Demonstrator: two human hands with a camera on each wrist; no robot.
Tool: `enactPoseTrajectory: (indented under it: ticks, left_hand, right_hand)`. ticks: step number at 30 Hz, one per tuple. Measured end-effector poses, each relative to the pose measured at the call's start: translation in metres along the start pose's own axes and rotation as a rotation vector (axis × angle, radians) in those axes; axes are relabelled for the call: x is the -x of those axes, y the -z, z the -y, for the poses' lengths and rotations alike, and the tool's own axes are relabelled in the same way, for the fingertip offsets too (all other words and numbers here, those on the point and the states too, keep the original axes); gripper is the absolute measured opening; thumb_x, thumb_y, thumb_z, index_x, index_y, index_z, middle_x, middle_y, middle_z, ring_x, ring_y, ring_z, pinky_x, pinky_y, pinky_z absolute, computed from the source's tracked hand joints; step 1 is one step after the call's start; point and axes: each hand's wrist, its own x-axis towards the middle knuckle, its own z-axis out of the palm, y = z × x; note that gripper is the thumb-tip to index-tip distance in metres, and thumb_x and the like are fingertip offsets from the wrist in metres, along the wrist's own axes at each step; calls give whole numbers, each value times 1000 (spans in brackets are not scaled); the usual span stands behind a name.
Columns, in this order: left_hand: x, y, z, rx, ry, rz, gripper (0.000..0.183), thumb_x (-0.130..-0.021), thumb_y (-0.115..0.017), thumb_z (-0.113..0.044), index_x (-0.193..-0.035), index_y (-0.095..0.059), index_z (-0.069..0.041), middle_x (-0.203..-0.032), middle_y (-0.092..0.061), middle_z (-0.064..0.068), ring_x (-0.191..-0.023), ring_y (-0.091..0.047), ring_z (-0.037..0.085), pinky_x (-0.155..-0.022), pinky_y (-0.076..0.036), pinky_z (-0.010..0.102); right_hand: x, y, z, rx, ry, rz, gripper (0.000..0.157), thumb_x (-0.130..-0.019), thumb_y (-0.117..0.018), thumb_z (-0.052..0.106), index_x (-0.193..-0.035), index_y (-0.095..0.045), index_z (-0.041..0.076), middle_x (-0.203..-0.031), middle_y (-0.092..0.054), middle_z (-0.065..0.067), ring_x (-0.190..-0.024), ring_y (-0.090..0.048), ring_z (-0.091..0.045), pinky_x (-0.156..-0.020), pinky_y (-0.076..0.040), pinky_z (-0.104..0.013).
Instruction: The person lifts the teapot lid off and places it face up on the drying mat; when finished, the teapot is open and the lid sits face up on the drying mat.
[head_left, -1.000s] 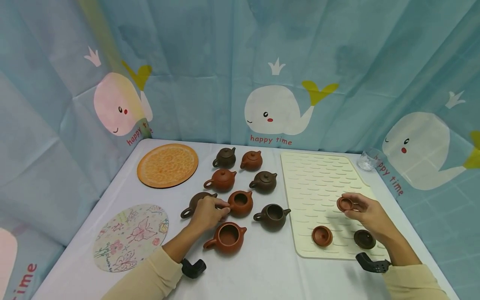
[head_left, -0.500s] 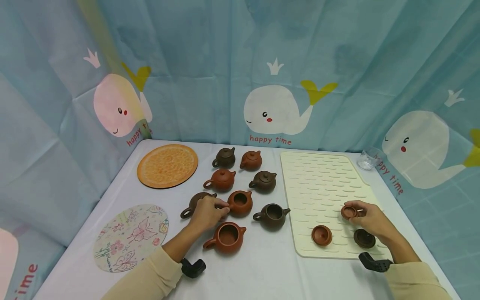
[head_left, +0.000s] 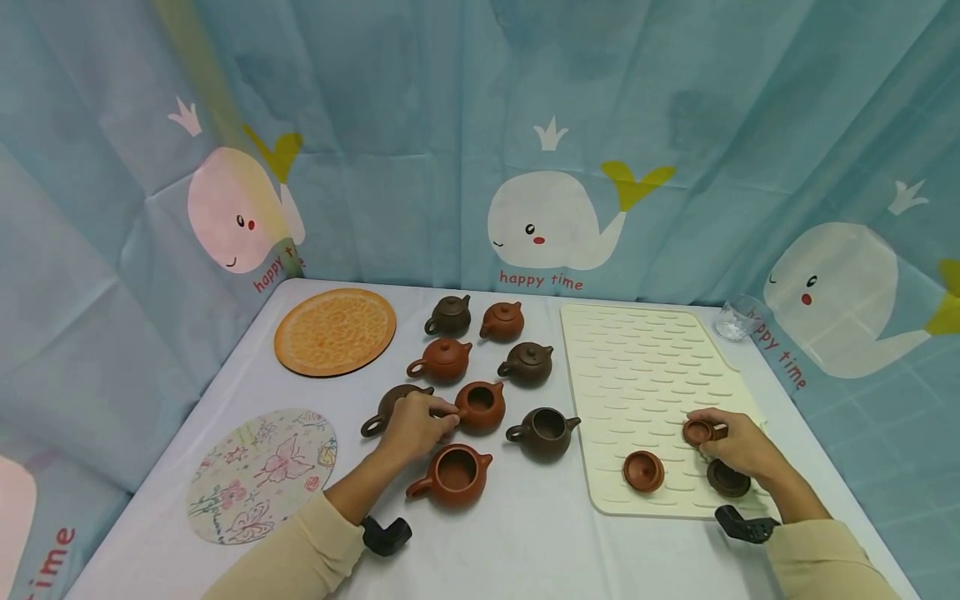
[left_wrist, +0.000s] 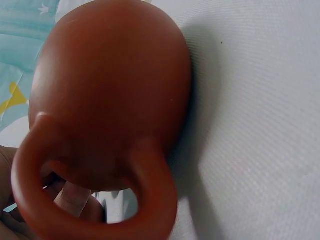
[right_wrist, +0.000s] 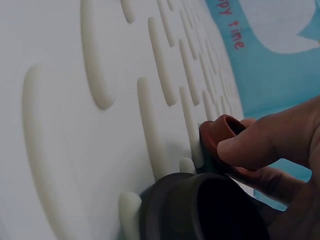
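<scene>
In the head view my left hand [head_left: 416, 427] pinches the handle side of a lidless reddish-brown teapot [head_left: 480, 408]; the handle is hidden behind the fingers. Another lidless red teapot [head_left: 456, 477] stands nearer me and fills much of the left wrist view, its handle [left_wrist: 30, 170] in front of my fingers. On the right, my right hand [head_left: 738, 444] holds a small upturned red teapot lid [head_left: 698, 432] between thumb and fingers, at the surface of the cream ridged mat [head_left: 637, 367]. Close by lie an upturned dark lid [right_wrist: 205, 210] and a second red lid [head_left: 643, 472].
Lidded teapots [head_left: 446, 360] in red and dark brown stand behind. A dark open teapot [head_left: 546, 435] sits near the mat. Two round mats, one orange [head_left: 335, 332] and one flowered [head_left: 262, 475], lie left. A clear glass [head_left: 735, 321] stands at the back right.
My right hand has moved the red lid down and slightly toward me, onto or just above the mat near the dark lid. The left hand has kept its place at the teapot.
</scene>
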Motion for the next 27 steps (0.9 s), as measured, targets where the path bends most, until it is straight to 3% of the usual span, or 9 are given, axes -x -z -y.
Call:
enactPoseTrajectory:
  ticks: [12, 21, 27]
  left_hand:
    - [-1, 1, -1, 2, 21, 14, 13, -86, -74, -10, -98, -77, -7, -75, -66, -4, -61, -62, 11, -55, -49, 29]
    - [-1, 1, -1, -9, 25, 10, 12, -86, -74, -10, -97, -77, -8, -74, -66, -4, -60, -61, 10, -55, -48, 29]
    - [0, 1, -1, -12, 27, 10, 14, -86, -74, -10, -99, -76, -7, -74, -66, -3, -60, -61, 11, -54, -48, 29]
  right_hand:
    - [0, 1, -3, 2, 17, 15, 56, -77, -70, -5, -129, -50, -12, -102, -62, -22, -87, -59, -29, -63, -49, -33]
    - [2, 3, -1, 38, 40, -16, 54, -79, -75, 3, -125, -53, -12, -98, -63, -20, -83, -60, -27, -63, -49, -35]
    - [4, 5, 0, 16, 54, -19, 55, -81, -74, 6, -129, -51, -11, -103, -60, -22, -89, -61, -35, -65, -51, -35]
